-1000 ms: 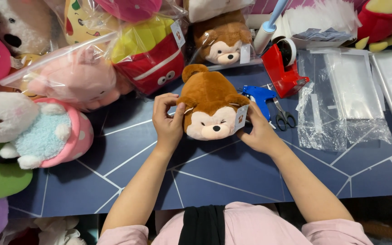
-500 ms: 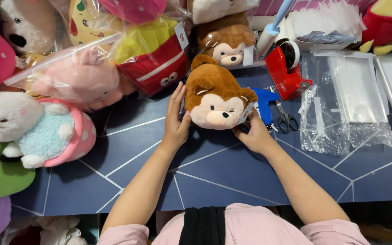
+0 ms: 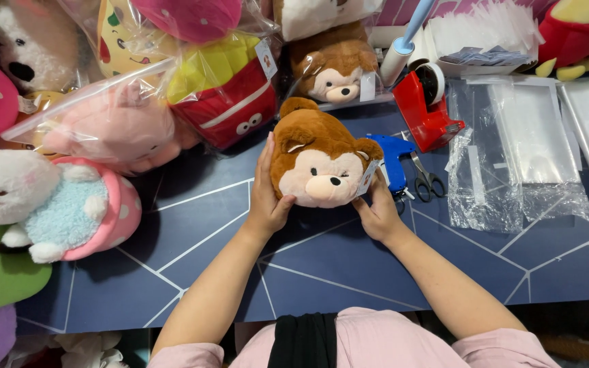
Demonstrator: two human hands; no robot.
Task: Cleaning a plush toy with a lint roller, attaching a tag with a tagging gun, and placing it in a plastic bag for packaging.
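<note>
A brown monkey plush (image 3: 318,163) with a cream face lies face up on the dark blue table (image 3: 349,272). My left hand (image 3: 267,194) cups its left side, fingers pressed flat against the fur. My right hand (image 3: 378,210) holds its right side by the ear, where a small white tag (image 3: 368,178) hangs. Both hands grip the plush between them just above the tabletop.
A blue tag gun (image 3: 393,160) and scissors (image 3: 426,180) lie right of the plush. A red tape dispenser (image 3: 429,109) and clear plastic bags (image 3: 512,150) sit further right. Bagged plush toys (image 3: 219,88) crowd the back and left, with a pink and blue plush (image 3: 69,215) at the left.
The monkey plush was turned and lifted slightly away from me, its face now pointing up. My left hand shifted from its top to its left side.
</note>
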